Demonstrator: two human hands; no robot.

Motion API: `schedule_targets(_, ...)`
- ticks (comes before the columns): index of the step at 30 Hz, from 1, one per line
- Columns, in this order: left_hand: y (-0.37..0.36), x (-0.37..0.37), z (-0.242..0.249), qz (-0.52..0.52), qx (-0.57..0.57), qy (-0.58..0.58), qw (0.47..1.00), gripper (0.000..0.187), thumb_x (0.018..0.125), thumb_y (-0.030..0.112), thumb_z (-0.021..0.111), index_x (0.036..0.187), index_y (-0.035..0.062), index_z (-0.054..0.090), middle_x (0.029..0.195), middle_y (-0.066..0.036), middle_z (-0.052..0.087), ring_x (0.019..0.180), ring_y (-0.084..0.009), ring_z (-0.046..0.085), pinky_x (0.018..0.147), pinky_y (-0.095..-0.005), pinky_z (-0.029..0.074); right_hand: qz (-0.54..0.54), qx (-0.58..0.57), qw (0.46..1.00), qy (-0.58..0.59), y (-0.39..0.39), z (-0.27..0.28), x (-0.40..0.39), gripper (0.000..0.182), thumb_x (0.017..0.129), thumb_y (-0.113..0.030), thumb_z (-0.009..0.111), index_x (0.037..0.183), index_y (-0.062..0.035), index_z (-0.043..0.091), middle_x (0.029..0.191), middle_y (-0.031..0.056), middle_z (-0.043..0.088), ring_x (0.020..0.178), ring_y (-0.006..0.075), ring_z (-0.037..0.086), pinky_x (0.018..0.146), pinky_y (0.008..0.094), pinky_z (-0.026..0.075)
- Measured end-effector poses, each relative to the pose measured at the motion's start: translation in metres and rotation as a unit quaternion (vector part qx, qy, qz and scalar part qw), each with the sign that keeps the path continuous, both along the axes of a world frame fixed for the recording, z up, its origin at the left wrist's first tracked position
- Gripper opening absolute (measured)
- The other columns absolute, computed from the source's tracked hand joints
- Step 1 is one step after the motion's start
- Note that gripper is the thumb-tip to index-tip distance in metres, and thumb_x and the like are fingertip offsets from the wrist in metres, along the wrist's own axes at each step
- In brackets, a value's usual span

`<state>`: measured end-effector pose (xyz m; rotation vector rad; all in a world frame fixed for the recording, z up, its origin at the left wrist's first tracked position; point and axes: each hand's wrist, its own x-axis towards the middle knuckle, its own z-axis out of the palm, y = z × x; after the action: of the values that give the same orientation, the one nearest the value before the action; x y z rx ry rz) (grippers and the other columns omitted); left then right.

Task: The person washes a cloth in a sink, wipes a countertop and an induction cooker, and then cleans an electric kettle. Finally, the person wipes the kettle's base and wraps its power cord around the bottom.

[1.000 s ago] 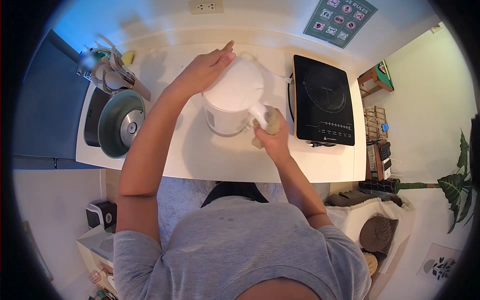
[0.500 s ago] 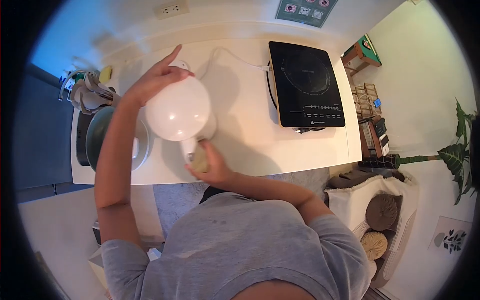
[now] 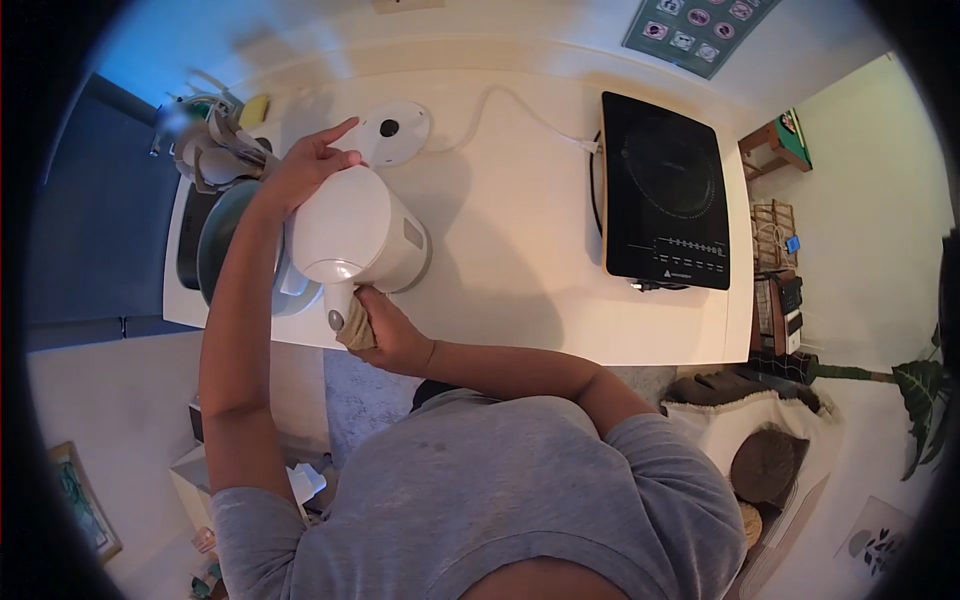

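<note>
A white electric kettle (image 3: 345, 225) is tilted over the counter, off its round base (image 3: 408, 132). At its far left edge, my left hand (image 3: 308, 168) holds the body, one finger stretched out and the rest partly hidden. My right hand (image 3: 392, 335) is closed on a yellowish-beige cloth (image 3: 356, 328), pressed against the near end of the kettle's handle (image 3: 338, 300). The base's white cord (image 3: 497, 90) runs to the right.
A black induction cooktop (image 3: 665, 190) lies on the right of the white counter (image 3: 500, 310). To the left are a green bowl (image 3: 212, 240), a holder of utensils (image 3: 220, 150) and a yellow sponge (image 3: 254, 110). A cushioned seat (image 3: 765, 465) stands at lower right.
The kettle has tilted, showing more of its side, and has come away from over the base, now in full view. Both hands have shifted with it. The camera view has turned leftward.
</note>
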<state>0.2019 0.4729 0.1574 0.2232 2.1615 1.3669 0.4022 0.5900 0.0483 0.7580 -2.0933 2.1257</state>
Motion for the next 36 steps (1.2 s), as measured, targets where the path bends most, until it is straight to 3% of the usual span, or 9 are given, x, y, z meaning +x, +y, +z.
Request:
schedule_targets(6,0.023,0.043,0.032,0.193,-0.074,0.406,0.89,0.052,0.086,0.016,0.061,0.135,0.0081,0.044,0.1,-0.01,0.067,0.088,-0.02,0.063,0.081,-0.0273,0.047,-0.003,0.058,0.998,0.026,0.016,0.0,-0.021,0.052,0.079,-0.022,0.069,0.117,0.0016,0.042,0.105,0.0195,0.049,0.096,0.0348,0.051,0.085,0.0398,0.041)
schedule_targets(8,0.026,0.09,0.035,0.083,-0.143,0.524,0.836,0.054,0.078,0.011,0.062,0.131,0.0115,0.049,0.116,-0.01,0.061,0.116,-0.0326,0.051,0.097,-0.0399,0.039,0.023,0.093,0.995,0.02,0.058,0.008,-0.029,0.043,0.081,-0.024,0.067,0.111,0.0008,0.048,0.094,0.0163,0.055,0.083,0.0317,0.056,0.076,0.0395,0.046)
schedule_targets(12,0.044,0.151,0.017,-0.021,-0.333,0.503,0.797,0.063,0.074,0.004,0.061,0.134,0.0159,0.045,0.137,-0.006,0.044,0.132,-0.0372,0.029,0.106,-0.0571,0.018,-0.235,0.019,0.964,-0.12,0.116,-0.01,-0.101,0.043,0.079,-0.03,0.067,0.104,0.0005,0.05,0.096,0.0188,0.054,0.089,0.0317,0.056,0.08,0.0416,0.044)
schedule_targets(17,0.046,0.134,-0.003,-0.016,-0.379,0.469,0.798,0.07,0.076,0.001,0.058,0.14,0.0173,0.036,0.144,-0.004,0.035,0.137,-0.0369,0.019,0.107,-0.0614,0.012,-0.327,0.487,0.784,0.202,0.089,-0.088,-0.222,0.039,0.082,-0.027,0.06,0.11,-0.0012,0.053,0.109,0.0154,0.052,0.106,0.0308,0.05,0.094,0.0458,0.037)
schedule_targets(24,0.036,0.083,-0.009,0.029,-0.382,0.469,0.796,0.074,0.077,-0.002,0.056,0.142,0.0183,0.029,0.144,-0.004,0.035,0.137,-0.0373,0.019,0.106,-0.063,0.014,-0.167,0.602,0.769,0.136,0.098,-0.076,-0.23,0.032,0.079,-0.025,0.057,0.099,0.0,0.056,0.107,0.0142,0.059,0.102,0.0316,0.056,0.09,0.0426,0.043)
schedule_targets(29,0.038,0.077,-0.001,0.04,-0.369,0.536,0.758,0.067,0.081,0.005,0.058,0.141,0.0124,0.031,0.134,-0.009,0.047,0.129,-0.0345,0.037,0.104,-0.0559,0.027,-0.217,0.343,0.913,0.035,0.142,0.023,-0.211,0.028,0.075,-0.022,0.061,0.089,0.0021,0.058,0.076,0.0162,0.064,0.07,0.0298,0.063,0.065,0.0397,0.049)
schedule_targets(32,0.07,0.098,-0.007,0.187,0.087,0.195,0.959,0.059,0.093,0.037,0.052,0.136,-0.0001,0.038,0.108,-0.012,0.063,0.091,-0.0177,0.06,0.084,-0.0328,0.047,-0.193,0.141,0.969,-0.055,0.169,0.075,-0.173,0.028,0.077,-0.023,0.063,0.088,0.0023,0.058,0.073,0.016,0.061,0.066,0.0277,0.06,0.063,0.0361,0.047)
schedule_targets(34,0.102,0.099,-0.02,0.149,0.258,-0.149,0.943,0.06,0.093,0.046,0.046,0.132,0.0004,0.043,0.109,-0.012,0.062,0.091,-0.0195,0.06,0.084,-0.034,0.047,-0.205,0.143,0.968,-0.037,0.171,0.104,-0.132,0.027,0.078,-0.023,0.063,0.087,0.0022,0.058,0.071,0.0163,0.06,0.064,0.0266,0.058,0.062,0.0351,0.047)
schedule_targets(36,0.128,0.103,-0.015,0.143,0.401,-0.202,0.882,0.06,0.092,0.049,0.045,0.127,-0.0003,0.046,0.108,-0.013,0.062,0.092,-0.0205,0.06,0.084,-0.0338,0.047,-0.216,0.142,0.966,-0.024,0.166,0.112,-0.093,0.027,0.079,-0.023,0.063,0.087,0.0022,0.058,0.069,0.0165,0.058,0.061,0.0255,0.057,0.06,0.0341,0.046)
